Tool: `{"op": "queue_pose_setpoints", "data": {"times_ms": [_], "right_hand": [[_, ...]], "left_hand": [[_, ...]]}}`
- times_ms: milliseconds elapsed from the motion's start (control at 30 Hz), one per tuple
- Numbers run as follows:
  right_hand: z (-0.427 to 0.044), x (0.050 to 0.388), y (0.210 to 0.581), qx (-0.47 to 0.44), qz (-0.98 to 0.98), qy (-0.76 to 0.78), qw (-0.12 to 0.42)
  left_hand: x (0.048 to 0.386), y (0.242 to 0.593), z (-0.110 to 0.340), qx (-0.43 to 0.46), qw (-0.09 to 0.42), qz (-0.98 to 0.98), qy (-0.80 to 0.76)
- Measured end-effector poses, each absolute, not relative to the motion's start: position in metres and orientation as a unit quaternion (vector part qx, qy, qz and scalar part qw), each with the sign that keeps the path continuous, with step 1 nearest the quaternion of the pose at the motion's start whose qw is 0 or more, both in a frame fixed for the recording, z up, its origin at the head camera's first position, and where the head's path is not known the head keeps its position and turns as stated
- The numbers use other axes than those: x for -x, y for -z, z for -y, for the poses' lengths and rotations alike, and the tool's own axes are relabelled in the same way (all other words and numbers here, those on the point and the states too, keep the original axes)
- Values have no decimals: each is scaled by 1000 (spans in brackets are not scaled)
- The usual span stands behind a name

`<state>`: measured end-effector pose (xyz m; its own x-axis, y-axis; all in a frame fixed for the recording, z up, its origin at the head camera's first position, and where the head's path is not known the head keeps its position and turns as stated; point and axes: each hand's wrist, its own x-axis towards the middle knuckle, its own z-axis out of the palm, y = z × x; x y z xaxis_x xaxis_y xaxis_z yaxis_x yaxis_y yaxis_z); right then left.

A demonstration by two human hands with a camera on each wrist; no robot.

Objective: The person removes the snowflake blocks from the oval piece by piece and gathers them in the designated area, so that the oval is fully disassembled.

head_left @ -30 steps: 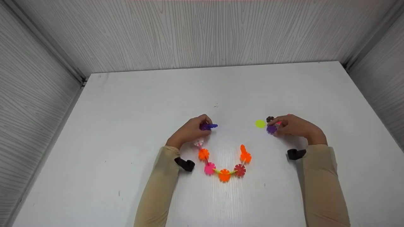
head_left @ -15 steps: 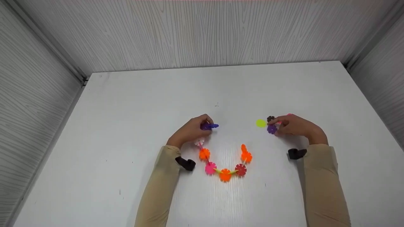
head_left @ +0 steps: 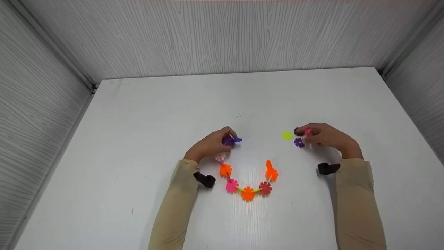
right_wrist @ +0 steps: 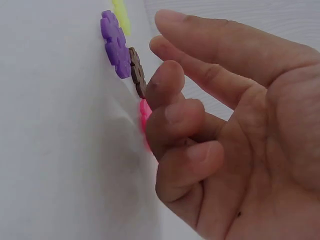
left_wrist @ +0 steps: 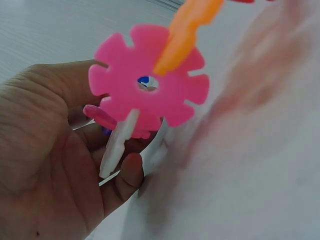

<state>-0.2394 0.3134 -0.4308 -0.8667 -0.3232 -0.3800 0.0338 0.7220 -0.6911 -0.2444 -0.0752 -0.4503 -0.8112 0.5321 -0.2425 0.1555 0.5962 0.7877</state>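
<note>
My left hand (head_left: 210, 144) grips a purple notched snowflake disc (head_left: 228, 141) at the end of a curved chain of linked discs. A blue disc (head_left: 238, 140) sticks out from it edge-on. Close up in the left wrist view, a pink disc (left_wrist: 117, 85) of the chain has an orange disc (left_wrist: 187, 37) and a white disc (left_wrist: 119, 145) slotted into it. My right hand (head_left: 324, 135) hovers over several loose discs, holding nothing: a purple one (head_left: 299, 142), a brown one (right_wrist: 137, 72), a pink one (right_wrist: 144, 112). Its lower fingers are loosely bent in the right wrist view.
A yellow disc (head_left: 287, 135) lies left of the loose group. The chain bows toward me across the white table (head_left: 156, 114), through an orange disc (head_left: 248, 194) and a red disc (head_left: 265, 188), ending at an upright orange disc (head_left: 269, 164). Grey wood-grain panels (head_left: 222, 38) enclose the back and sides.
My right hand has drawn back slightly from the loose purple disc, its fingertips shifting toward the brown disc. My left hand keeps its grip, almost unmoved.
</note>
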Motion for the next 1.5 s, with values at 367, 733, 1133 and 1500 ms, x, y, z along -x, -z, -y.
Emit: {"op": "queue_pose_setpoints", "data": {"times_ms": [367,733,1133,1500], "right_hand": [[-294,240,422,75,-893,397,200],[-265,240,418,121,-890,402,180],[-235,235,418,154,-892,392,162],[-204,226,419,180,-894,369,182]], "left_hand": [[244,449,72,-205,217,-858,-417],[243,447,70,-194,208,-855,-434],[243,447,68,-202,166,-867,-425],[241,445,62,-188,181,-868,-423]]}}
